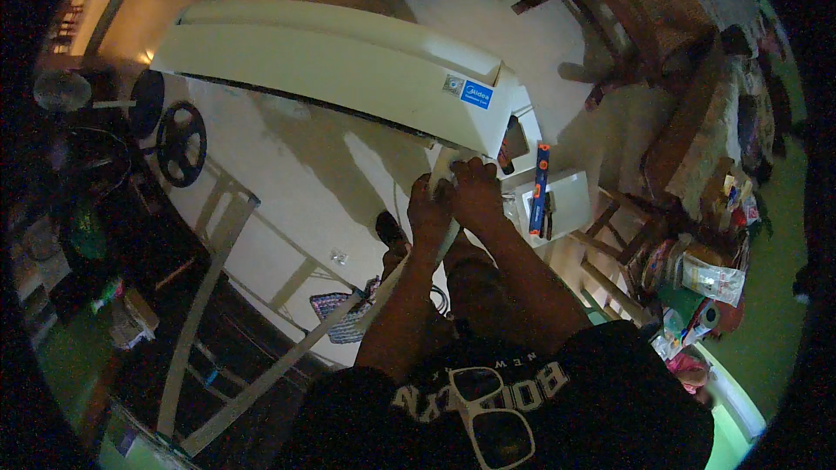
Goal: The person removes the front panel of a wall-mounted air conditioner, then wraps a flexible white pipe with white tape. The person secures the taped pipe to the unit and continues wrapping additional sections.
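A long white wall air-conditioner unit [331,57] spans the view in front of me, with a blue label near its right end. From beneath that end a pale, wrapped pipe [443,171] comes down between my hands and runs on toward my lower left. My left hand [430,211] is closed round this pipe. Right beside it, my right hand [475,189] has its fingers curled on the pipe too, close under the unit's edge. The fingertips are partly hidden, and the dim light blurs the pipe's surface.
A blue level with orange parts [540,189] lies across a white open case [570,200] holding dark tools, right of my hands. At left are a metal frame [205,322] and a dark spoked wheel [182,144]. Wooden furniture [623,226] and a cluttered shelf stand at right.
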### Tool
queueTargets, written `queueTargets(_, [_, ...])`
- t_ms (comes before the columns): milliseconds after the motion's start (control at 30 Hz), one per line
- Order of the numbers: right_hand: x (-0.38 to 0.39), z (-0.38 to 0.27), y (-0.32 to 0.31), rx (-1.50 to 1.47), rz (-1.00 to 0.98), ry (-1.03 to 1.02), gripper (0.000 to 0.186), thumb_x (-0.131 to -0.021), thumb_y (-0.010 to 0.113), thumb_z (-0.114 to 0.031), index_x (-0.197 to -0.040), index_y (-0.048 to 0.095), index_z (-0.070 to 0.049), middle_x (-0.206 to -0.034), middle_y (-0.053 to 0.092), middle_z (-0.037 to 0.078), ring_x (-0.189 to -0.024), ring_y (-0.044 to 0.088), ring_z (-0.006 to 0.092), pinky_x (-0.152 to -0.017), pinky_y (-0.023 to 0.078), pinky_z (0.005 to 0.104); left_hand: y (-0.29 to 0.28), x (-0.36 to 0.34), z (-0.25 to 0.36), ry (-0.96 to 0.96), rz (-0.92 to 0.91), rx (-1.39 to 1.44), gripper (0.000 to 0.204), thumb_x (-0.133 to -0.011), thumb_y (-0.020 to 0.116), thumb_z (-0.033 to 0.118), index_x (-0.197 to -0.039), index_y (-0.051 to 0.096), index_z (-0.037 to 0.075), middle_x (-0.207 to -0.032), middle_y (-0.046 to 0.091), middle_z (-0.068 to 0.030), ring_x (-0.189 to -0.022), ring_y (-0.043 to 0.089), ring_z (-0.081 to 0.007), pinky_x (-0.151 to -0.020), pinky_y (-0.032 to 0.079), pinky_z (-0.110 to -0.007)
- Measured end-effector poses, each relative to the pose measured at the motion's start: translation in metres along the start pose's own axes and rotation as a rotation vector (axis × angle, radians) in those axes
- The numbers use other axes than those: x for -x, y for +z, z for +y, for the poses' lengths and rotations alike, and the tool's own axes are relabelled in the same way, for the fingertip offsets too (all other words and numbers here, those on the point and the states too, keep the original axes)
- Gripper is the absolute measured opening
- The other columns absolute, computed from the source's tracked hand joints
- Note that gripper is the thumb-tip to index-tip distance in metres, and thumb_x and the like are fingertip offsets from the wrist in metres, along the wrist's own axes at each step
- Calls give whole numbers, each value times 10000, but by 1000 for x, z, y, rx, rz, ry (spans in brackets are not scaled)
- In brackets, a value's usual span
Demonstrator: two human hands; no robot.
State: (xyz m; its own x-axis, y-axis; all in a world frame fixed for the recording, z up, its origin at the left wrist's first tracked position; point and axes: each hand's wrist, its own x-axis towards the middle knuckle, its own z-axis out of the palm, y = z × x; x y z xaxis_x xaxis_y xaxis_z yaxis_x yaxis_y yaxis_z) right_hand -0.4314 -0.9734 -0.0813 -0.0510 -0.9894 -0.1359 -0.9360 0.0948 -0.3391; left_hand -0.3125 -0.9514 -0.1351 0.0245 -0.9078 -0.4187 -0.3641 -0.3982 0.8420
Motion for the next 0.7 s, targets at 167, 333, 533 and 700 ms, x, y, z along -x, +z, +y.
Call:
queueTargets(167, [13, 32, 8, -1102, 54, 627, 208, -932, 668, -212, -1041, 684, -36, -1031, 640, 128, -1018, 619, 290, -853, 518, 495, 2, -41, -23, -1, -495, -512, 339, -960, 592, 208, -1220, 592, -10, -1161, 676, -288, -1055, 692, -383, -847, 576, -449])
queueTargets(333, [3, 47, 33, -2105, -278, 1050, 356, -937, 586, -286, -1210, 596, -58, -1094, 666, 134, -1031, 644, 284, -911, 530, 461, 6, -67, -7, -354, -755, -161, 388, -978, 509, 272, -1192, 622, -32, -1147, 683, -283, -1001, 706, -385, -816, 576, -489])
queueTargets(533, [-12, 96, 81, -2037, -424, 1128, 366, -930, 592, -292, -1210, 594, -57, -1087, 666, 138, -1044, 640, 294, -903, 533, 464, 4, -93, 3, 407, -870, -1314, 346, -936, 585, 251, -1188, 679, 34, -1178, 691, -241, -993, 708, -351, -796, 572, -486])
queueTargets(700, [2, 123, 77, -1877, -559, 1198, 374, -923, 597, -298, -1209, 593, -56, -1082, 666, 141, -1054, 637, 303, -896, 536, 466, -1, -75, -13, -40, -648, -421, 338, -1016, 489, 204, -1224, 656, -3, -1194, 711, -176, -1009, 690, -337, -902, 554, -430])
